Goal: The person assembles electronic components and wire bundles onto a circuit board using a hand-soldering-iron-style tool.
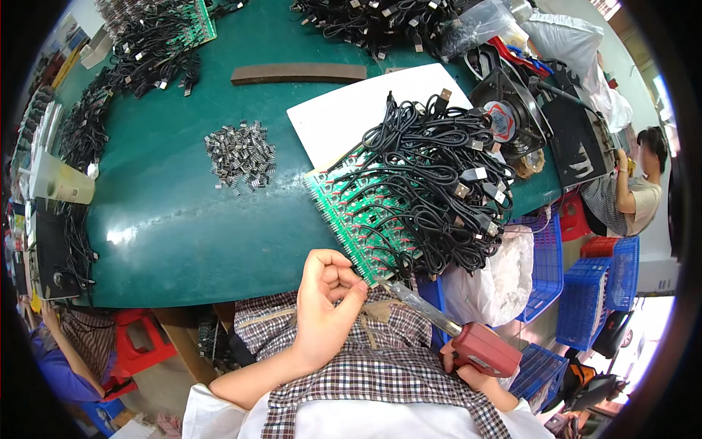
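A panel of green circuit boards (355, 219) lies on the table in front of me, wired with many bundled black USB cables (446, 183). My left hand (329, 307) is at the panel's near corner, its fingers curled and thumb pressed in. Whatever those fingers pinch is hidden. In my right hand (472, 374) is a red soldering gun (486, 350), held by its body. Its long metal barrel points up and left, the tip at the panel's near corner beside my left fingertips. A white sheet (322, 121) lies partly under the cables and panel.
A heap of small metal connectors (241, 156) sits left of the panel. Behind lies a dark bar (298, 73). A black fan (504, 117) stands at the right, near blue baskets (545, 263). More cables (380, 22) are piled at the far edge. A co-worker (632, 183) sits at right.
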